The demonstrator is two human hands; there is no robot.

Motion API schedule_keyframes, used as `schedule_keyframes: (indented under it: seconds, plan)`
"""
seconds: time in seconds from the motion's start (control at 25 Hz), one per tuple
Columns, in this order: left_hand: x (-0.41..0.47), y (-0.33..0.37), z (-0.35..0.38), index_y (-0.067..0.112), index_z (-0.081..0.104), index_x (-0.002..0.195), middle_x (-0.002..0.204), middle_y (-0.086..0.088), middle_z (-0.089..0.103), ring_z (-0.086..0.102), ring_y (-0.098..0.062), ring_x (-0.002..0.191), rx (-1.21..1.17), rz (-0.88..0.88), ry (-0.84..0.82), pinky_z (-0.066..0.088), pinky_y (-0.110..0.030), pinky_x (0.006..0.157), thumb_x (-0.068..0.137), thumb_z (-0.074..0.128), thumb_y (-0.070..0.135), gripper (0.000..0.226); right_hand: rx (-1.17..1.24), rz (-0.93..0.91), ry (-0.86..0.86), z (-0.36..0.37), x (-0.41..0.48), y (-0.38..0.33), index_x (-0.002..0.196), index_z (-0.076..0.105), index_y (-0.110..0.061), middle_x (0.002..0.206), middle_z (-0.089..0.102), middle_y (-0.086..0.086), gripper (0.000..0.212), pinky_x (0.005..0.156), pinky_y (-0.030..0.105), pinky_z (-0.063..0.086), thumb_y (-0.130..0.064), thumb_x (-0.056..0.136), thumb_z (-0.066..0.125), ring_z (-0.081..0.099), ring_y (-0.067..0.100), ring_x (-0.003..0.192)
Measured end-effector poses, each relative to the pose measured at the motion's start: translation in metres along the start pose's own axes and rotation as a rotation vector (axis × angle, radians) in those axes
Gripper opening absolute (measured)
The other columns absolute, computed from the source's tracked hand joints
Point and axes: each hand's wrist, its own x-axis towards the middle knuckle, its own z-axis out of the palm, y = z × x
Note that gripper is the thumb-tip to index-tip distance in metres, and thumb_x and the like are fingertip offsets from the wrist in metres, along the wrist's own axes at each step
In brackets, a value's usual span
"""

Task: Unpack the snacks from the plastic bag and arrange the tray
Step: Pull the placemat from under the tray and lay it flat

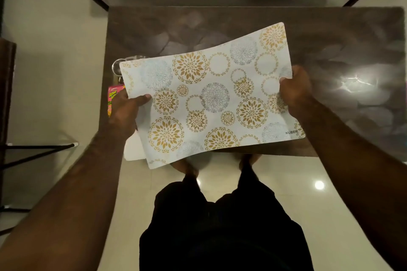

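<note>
I see a dark shiny tabletop on a pale tile floor. Over it, my left hand and right hand each grip tight on a flowery mat.

A white mat with gold floral circles is held tilted, bowed, above the table.

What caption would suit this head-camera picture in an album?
Both hands, left and right, hold a floral placemat above a dark table.
</note>
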Motion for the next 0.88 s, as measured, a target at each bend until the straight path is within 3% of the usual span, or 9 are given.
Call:
schedule_keyframes:
  seconds: [0.04,0.16,0.4,0.52,0.68,0.88]
  plan:
    - [-0.002,0.002,0.021,0.012,0.068,0.126,0.123,-0.005,0.074,0.070,-0.032,0.113,0.018,-0.001,0.004,0.055,-0.050,0.098,0.085,0.069,-0.006,0.045,0.016,0.013,-0.010,-0.017,0.014,0.007,0.131,0.061,-0.013,0.128,0.071,0.010,0.035,0.088,0.042,0.061,-0.011,0.098,0.049,0.070,0.030,0.113]
    - [-0.004,0.001,0.088,0.007,0.064,0.130,0.125,-0.013,0.072,0.069,-0.036,0.112,0.065,-0.006,-0.014,0.054,-0.052,0.100,0.083,0.061,-0.013,0.051,0.051,0.066,-0.022,-0.071,0.054,0.034,0.130,0.060,-0.013,0.125,0.071,0.007,0.034,0.079,0.034,0.058,-0.013,0.099,0.048,0.070,0.028,0.110]
    - [0.008,0.003,0.206,0.012,0.063,0.128,0.129,-0.002,0.069,0.067,-0.026,0.112,0.271,0.083,0.055,0.053,-0.041,0.091,0.094,0.068,0.007,0.035,0.050,0.155,-0.020,-0.131,0.115,0.071,0.131,0.055,-0.021,0.112,0.067,-0.004,0.032,0.060,0.027,0.051,-0.014,0.100,0.048,0.069,0.019,0.096]
    - [0.040,0.012,0.249,0.019,0.064,0.122,0.130,-0.001,0.069,0.067,-0.024,0.109,0.360,0.105,0.036,0.055,-0.042,0.090,0.094,0.070,0.014,0.029,0.058,0.179,0.019,-0.144,0.154,0.083,0.123,0.055,-0.022,0.100,0.066,-0.008,0.025,0.054,0.024,0.048,-0.013,0.100,0.049,0.068,0.016,0.085]
    - [0.084,0.008,0.297,0.027,0.063,0.110,0.116,0.006,0.068,0.065,-0.004,0.085,0.435,0.168,0.038,0.051,-0.022,0.069,0.092,0.073,0.017,0.023,0.067,0.181,0.063,-0.144,0.205,0.097,0.128,0.058,-0.019,0.100,0.064,-0.009,0.032,0.058,0.022,0.048,-0.009,0.099,0.049,0.064,0.010,0.085]
    - [0.132,-0.018,0.347,0.027,0.066,0.114,0.120,0.002,0.071,0.069,-0.023,0.101,0.406,0.108,-0.039,0.057,-0.041,0.088,0.092,0.071,0.012,0.026,0.080,0.213,0.084,-0.137,0.257,0.123,0.126,0.056,-0.015,0.109,0.068,-0.003,0.034,0.056,0.023,0.052,-0.003,0.096,0.046,0.068,0.016,0.090]
